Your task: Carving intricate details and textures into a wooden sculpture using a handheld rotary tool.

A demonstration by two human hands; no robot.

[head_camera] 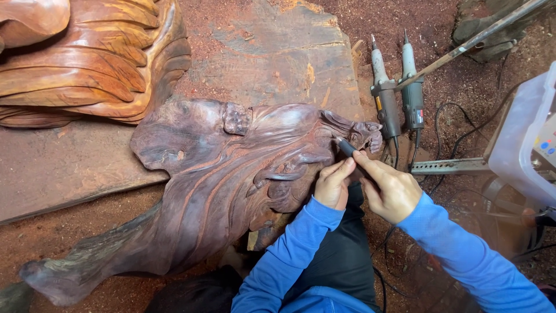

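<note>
A dark reddish wooden carving [220,174] of a robed figure lies on its side across the middle. My right hand [391,188] grips a slim black rotary carving tool [347,148] whose tip touches the carving near its head end [365,134]. My left hand [335,184] rests against the carving just below the tool, fingers curled and touching the tool's shaft. Both arms wear blue sleeves.
Two grey-green handheld grinders [399,93] lie side by side at the upper right, with black cables trailing. A lighter carved wood piece [92,58] sits top left on a wooden slab [272,52]. A translucent plastic box [527,139] stands at the right edge. Red sawdust covers the ground.
</note>
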